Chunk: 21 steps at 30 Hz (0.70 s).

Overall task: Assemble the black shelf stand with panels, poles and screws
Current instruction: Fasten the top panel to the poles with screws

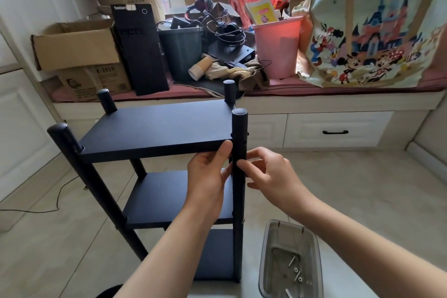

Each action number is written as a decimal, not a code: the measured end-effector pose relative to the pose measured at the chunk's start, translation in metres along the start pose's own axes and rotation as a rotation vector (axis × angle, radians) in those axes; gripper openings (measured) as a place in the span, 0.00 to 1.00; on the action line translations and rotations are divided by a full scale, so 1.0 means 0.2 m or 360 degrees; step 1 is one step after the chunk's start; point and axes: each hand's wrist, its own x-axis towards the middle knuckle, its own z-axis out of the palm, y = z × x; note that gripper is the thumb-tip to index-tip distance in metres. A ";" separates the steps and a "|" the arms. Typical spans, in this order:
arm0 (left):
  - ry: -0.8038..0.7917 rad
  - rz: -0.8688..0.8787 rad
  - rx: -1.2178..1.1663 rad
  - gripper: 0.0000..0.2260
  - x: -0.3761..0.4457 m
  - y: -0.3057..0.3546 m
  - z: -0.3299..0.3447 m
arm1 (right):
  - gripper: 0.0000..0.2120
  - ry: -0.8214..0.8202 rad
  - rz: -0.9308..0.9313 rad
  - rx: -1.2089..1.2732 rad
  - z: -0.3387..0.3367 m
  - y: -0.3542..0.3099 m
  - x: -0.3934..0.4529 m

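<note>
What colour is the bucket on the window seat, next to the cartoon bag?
Pink; the bucket shows clearly in the head view.

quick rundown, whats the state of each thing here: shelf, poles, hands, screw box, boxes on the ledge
shelf stand: upright, three panels mounted
near right pole: upright, touched by both hands
left hand: holds the top panel's corner, thumb up
right hand: fingertips pinch at the pole
clear container: open, a few screws inside
cardboard box: flaps open
pink bin: upright, stuffed
</note>
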 end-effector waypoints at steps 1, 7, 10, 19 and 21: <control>0.0005 -0.0006 -0.0014 0.13 0.00 0.00 0.00 | 0.10 -0.0019 0.0007 -0.0031 -0.02 0.01 0.00; -0.0058 0.0006 -0.0069 0.17 -0.01 0.00 0.00 | 0.08 -0.0063 0.0219 -0.0327 -0.19 0.22 -0.08; -0.0086 0.0018 -0.0037 0.14 0.00 -0.01 0.00 | 0.08 -0.0225 0.0458 -0.0586 -0.23 0.41 -0.12; -0.0045 -0.0017 -0.0076 0.05 0.03 -0.03 0.00 | 0.10 -0.0665 0.0999 -0.0937 -0.09 0.95 -0.15; -0.0065 -0.0032 -0.0100 0.05 0.04 -0.03 0.00 | 0.10 -0.0729 0.1034 -0.1051 -0.02 1.10 -0.14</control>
